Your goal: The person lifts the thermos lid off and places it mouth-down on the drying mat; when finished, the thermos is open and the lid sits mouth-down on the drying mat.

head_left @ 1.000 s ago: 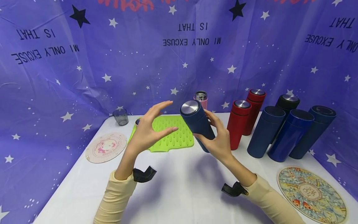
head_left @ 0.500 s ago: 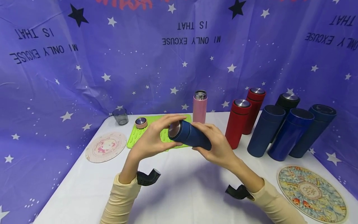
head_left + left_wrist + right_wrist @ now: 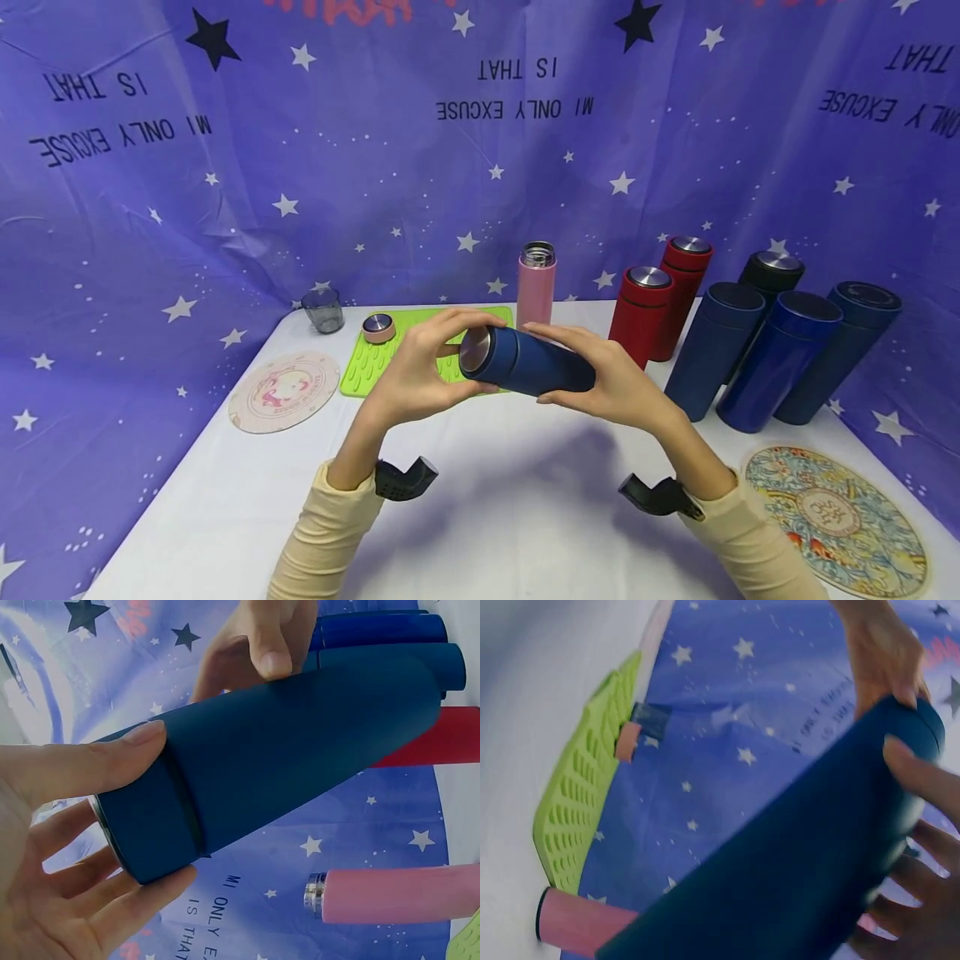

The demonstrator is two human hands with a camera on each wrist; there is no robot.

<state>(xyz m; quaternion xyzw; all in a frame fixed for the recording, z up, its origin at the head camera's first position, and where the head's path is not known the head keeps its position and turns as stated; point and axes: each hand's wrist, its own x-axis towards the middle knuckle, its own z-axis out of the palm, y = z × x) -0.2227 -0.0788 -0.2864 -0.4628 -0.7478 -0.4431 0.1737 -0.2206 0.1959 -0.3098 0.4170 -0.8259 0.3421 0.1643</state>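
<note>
A dark blue thermos (image 3: 551, 362) is held tilted almost flat above the table, its silver-topped lid (image 3: 476, 350) facing left. My left hand (image 3: 420, 367) grips the lid, thumb below and fingers over the top in the head view. Around the lower body, my right hand (image 3: 618, 379) holds the thermos. In the left wrist view the left thumb lies along the lid (image 3: 146, 814) close to its seam. Behind the hands stands a pink thermos (image 3: 537, 287) with its steel mouth uncovered. A pink lid (image 3: 378, 328) sits on the green drying mat (image 3: 363, 367).
At the right stand two red thermoses (image 3: 637, 317), a black one (image 3: 772, 271) and several blue ones (image 3: 712, 350). A patterned round mat (image 3: 832, 517) lies in front of them. On the left are a pink round coaster (image 3: 285, 393) and a grey glass (image 3: 324, 312).
The right hand has tipped the dark blue thermos from upright to nearly flat. The left hand, earlier apart from it, has taken hold of the lid; both then shifted slightly right.
</note>
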